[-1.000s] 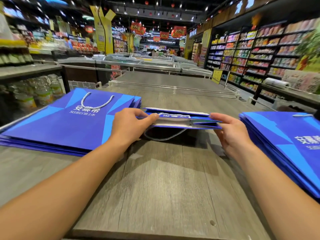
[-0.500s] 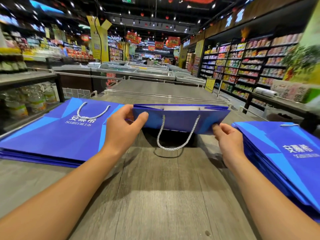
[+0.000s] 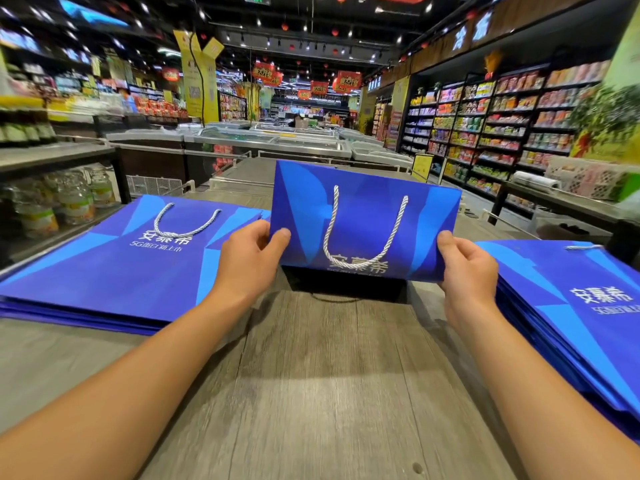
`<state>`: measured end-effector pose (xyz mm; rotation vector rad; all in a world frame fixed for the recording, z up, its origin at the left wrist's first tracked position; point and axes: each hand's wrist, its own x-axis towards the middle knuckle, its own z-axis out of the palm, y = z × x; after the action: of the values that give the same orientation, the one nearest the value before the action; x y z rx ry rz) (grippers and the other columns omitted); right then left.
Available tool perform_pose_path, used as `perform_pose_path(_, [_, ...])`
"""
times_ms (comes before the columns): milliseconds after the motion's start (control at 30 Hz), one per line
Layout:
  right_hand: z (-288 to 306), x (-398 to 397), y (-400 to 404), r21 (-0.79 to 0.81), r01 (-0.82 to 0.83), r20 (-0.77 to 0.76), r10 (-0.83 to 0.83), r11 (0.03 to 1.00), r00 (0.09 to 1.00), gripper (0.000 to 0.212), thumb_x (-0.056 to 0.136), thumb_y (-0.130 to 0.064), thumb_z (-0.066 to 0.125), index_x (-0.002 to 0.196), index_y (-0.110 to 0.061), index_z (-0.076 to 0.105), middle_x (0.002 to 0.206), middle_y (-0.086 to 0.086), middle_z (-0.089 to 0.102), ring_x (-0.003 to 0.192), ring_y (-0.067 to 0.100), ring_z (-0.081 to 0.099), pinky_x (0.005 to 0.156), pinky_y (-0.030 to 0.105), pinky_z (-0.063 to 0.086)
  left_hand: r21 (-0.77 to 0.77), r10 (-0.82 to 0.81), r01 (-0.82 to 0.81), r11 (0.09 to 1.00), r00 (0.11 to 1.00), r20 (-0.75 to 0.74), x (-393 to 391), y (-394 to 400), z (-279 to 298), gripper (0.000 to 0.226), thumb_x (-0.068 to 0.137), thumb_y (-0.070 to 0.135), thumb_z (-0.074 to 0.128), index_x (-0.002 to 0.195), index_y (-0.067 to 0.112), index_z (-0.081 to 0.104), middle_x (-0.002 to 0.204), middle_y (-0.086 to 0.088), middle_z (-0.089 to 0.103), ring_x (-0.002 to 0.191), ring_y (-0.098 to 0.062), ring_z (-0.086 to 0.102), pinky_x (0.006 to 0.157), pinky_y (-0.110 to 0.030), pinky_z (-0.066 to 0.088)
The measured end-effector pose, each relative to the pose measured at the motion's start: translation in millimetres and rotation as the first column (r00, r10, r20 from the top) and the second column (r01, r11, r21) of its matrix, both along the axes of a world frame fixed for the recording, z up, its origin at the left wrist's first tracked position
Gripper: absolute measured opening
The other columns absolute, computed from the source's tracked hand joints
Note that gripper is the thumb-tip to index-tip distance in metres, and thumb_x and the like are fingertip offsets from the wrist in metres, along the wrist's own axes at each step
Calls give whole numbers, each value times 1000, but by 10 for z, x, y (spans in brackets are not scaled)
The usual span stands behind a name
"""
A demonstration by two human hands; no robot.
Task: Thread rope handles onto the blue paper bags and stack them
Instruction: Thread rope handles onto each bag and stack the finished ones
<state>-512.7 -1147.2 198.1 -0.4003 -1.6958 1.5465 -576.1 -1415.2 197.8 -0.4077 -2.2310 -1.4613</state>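
A flat blue paper bag (image 3: 367, 209) with a white rope handle (image 3: 363, 233) hanging across its face is held tilted up above the wooden table (image 3: 311, 375). My left hand (image 3: 249, 261) pinches its lower left edge, thumb on the front. My right hand (image 3: 467, 268) grips its lower right corner. To the left lies a stack of blue bags (image 3: 114, 268), the top one with a rope handle (image 3: 187, 221). To the right lies a second stack of blue bags (image 3: 571, 306), with a bit of white rope (image 3: 583, 247) at its far edge.
The table runs forward between shop aisles. A shelf with jars (image 3: 62, 199) stands at the left and a dark side table (image 3: 561, 202) with a basket at the right. Freezer cases (image 3: 270, 140) lie beyond the table's far end.
The bag lay flat between my hands a second ago; both hands have tipped it up so its front and rope handle face me, and lifted it higher.
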Motion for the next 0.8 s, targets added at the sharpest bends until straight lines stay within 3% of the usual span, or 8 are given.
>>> perform_pose_path(67, [25,27,-50,81,2,-49,2,997,999,35,100,-35,54,72,-15,61,70,-12,58,65,1,49,60,22,40,58,-2,4,998,1000,-30,37,-7,60,41,97,32,56,66,11,37,62,-2,38,56,-12,30,54,-31,25])
perform_pose_path(167, [0,39,-93,152,-92,-87,106,984,991,34,101,-30,51,77,-8,59,67,-13,53,57,-2,44,62,23,37,219,-59,70,973,997,-55,65,-34,124,50,90,45,50,78,-4,48,76,-22,55,67,-17,46,59,-44,39])
perform_pose_path(267, [-62,9,-100,209,-246,14,248,946,969,9,96,-17,60,95,-24,65,86,-17,69,80,-4,61,75,18,45,364,-36,55,930,998,-61,69,-96,197,66,84,58,49,90,-8,51,84,-25,61,74,-20,51,72,-56,50])
perform_pose_path(333, [-105,-11,-141,261,-303,118,281,917,952,16,93,-11,64,98,-26,64,93,-12,69,86,-4,63,73,13,47,438,-22,52,897,997,-74,69,-136,232,69,81,61,50,90,-7,53,82,-22,61,75,-20,51,74,-58,51])
perform_pose_path(433, [-128,-32,-235,284,-315,141,286,905,948,10,95,-8,60,100,-16,64,90,-10,69,68,-13,61,63,8,46,518,-7,56,854,995,-97,90,-167,265,62,83,60,53,81,-2,54,77,-19,58,72,-20,48,64,-46,46])
perform_pose_path(500, [-137,-45,-256,231,-286,75,276,930,958,9,96,-15,60,99,-19,67,98,-2,74,84,3,68,77,23,53,548,-10,61,834,995,-95,99,-175,283,47,89,51,56,71,8,53,71,-5,57,68,-15,48,63,-35,42])
perform_pose_path(633, [-112,-55,-262,110,-203,53,199,973,979,9,96,-24,60,90,-23,67,94,-3,76,88,23,70,77,43,57,509,-127,141,849,990,-62,94,-117,236,4,84,25,65,85,21,64,85,1,71,77,-16,64,73,-36,52])
perform_pose_path(800, [-154,-61,-216,15,-144,217,137,990,967,16,93,-27,66,84,-14,67,85,-2,75,79,24,69,77,41,56,259,-138,99,961,981,138,71,-8,-4,30,78,18,66,105,30,57,98,15,70,90,-6,68,81,-38,55])
